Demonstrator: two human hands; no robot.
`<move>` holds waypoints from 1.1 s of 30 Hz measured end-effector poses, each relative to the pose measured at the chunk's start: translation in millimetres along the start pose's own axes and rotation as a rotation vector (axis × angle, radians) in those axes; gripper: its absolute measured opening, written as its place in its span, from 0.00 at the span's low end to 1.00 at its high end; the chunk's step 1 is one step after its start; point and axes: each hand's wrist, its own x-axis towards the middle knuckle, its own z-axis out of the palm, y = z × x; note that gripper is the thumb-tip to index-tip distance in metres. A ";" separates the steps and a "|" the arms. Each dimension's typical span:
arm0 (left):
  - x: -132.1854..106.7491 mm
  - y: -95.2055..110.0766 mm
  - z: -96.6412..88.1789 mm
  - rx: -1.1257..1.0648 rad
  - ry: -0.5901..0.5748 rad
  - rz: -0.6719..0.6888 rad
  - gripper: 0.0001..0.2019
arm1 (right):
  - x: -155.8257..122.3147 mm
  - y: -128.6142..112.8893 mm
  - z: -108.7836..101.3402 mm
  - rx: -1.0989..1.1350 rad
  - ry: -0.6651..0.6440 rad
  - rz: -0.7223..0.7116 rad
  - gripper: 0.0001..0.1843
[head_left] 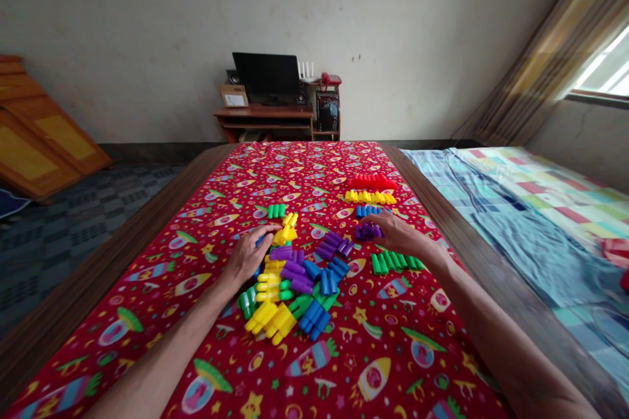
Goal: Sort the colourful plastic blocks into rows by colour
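Note:
My left hand (249,253) rests at the left side of a mixed pile of plastic blocks, its thumb and fingers apart. Its fingertips reach a yellow block (285,234), and bits of blue show beneath the palm. On the right, my right hand (397,232) has its fingers closed on a purple block (366,232), partly hidden by them. Around it lie sorted rows: red blocks (372,181), yellow blocks (369,197), blue blocks (366,211) and green blocks (396,262). The pile between my hands holds purple blocks (297,275), blue blocks (314,319), yellow and green ones.
A red cloth with rockets (344,373) covers the table. One green block (276,211) lies beyond the pile. Past the far edge stands a desk (265,114) with a monitor (269,77). A bed (521,222) is at the right, a wooden cabinet (44,131) at the left.

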 end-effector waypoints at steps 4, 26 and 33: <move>-0.2 0.0 0.8 -0.002 0.021 -0.001 0.25 | 0.7 -6.1 -3.1 -0.019 0.041 -0.096 0.16; -0.9 5.3 -2.4 0.003 0.002 -0.003 0.25 | 14.6 -51.3 10.0 -0.199 0.080 -0.080 0.14; -1.8 7.9 -3.3 0.005 -0.003 -0.012 0.25 | 12.9 -79.3 23.0 -0.304 -0.066 -0.050 0.09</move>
